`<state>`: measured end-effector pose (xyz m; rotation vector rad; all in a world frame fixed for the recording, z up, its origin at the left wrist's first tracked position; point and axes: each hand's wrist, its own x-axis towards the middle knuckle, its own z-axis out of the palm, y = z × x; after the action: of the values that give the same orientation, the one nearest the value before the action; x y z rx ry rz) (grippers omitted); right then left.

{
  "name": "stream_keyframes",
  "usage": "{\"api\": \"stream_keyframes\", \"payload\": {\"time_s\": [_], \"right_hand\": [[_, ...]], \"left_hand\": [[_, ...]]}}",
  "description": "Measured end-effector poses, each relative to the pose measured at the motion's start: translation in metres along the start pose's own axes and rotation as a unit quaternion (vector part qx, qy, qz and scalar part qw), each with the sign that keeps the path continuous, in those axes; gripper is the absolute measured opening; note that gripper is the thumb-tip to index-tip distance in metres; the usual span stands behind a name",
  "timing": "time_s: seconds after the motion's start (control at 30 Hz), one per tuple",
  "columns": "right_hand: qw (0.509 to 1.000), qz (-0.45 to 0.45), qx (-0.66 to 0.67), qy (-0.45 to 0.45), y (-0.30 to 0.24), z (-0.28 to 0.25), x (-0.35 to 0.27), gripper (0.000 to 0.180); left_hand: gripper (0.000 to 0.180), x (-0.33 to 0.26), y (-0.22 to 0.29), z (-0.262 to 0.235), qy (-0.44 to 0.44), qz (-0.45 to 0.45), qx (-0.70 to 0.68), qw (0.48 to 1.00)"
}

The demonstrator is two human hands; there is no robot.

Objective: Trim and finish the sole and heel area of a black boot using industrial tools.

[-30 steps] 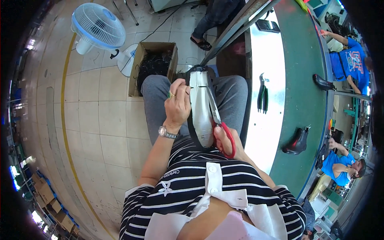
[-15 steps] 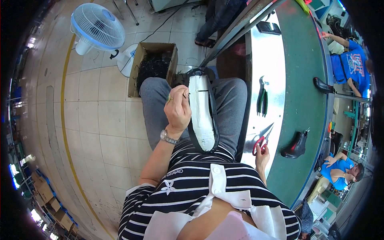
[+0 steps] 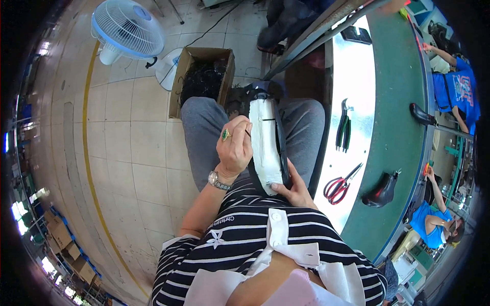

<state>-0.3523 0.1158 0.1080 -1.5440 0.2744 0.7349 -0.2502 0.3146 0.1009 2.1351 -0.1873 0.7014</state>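
Note:
A black shoe [image 3: 266, 143] lies sole-up across my thighs, its long white underside facing me. My left hand [image 3: 235, 144], with a green-stoned ring, is closed in a pinch at the shoe's left edge. A small dark bit shows at its fingertips, too small to name. Around the near right end of the shoe curls my right hand [image 3: 296, 191], its thumb pressed on the white underside. To the right, red-handled scissors [image 3: 341, 186] rest on a shiny metal strip [image 3: 352, 76] of the bench. Pincers [image 3: 344, 126] with dark green handles lie farther along it.
A cardboard box [image 3: 175, 97] of black scraps stands on the floor beyond my left knee, near a fan [image 3: 127, 28]. The green bench [image 3: 388, 102] holds a black boot [image 3: 382, 189], another dark shoe [image 3: 421, 113] and a phone [image 3: 356, 34]. Other people work across it.
My right hand has left the scissors on the metal strip and moved left onto the near end of the shoe. My left hand remains pinched at its edge.

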Motion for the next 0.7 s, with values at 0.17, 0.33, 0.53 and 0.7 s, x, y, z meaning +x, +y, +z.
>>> {"api": "stream_keyframes", "payload": {"time_s": [0.17, 0.33, 0.53, 0.7], "right_hand": [[0.996, 0.023, 0.068, 0.052, -0.003, -0.002, -0.005, 0.083], [0.991, -0.021, -0.068, 0.116, 0.004, -0.039, -0.008, 0.071], [0.950, -0.066, -0.080, 0.294, -0.001, -0.084, 0.015, 0.060], [0.933, -0.122, -0.048, 0.335, -0.026, -0.114, 0.053, 0.063]], "left_hand": [[0.016, 0.006, 0.009, -0.011, 0.003, 0.046, -0.009, 0.999], [0.012, 0.090, 0.048, -0.054, 0.087, 0.155, 0.064, 0.982], [0.011, 0.135, -0.026, -0.075, 0.231, 0.067, 0.068, 0.968], [0.023, 0.116, -0.131, -0.055, 0.021, -0.009, 0.210, 0.977]]}}
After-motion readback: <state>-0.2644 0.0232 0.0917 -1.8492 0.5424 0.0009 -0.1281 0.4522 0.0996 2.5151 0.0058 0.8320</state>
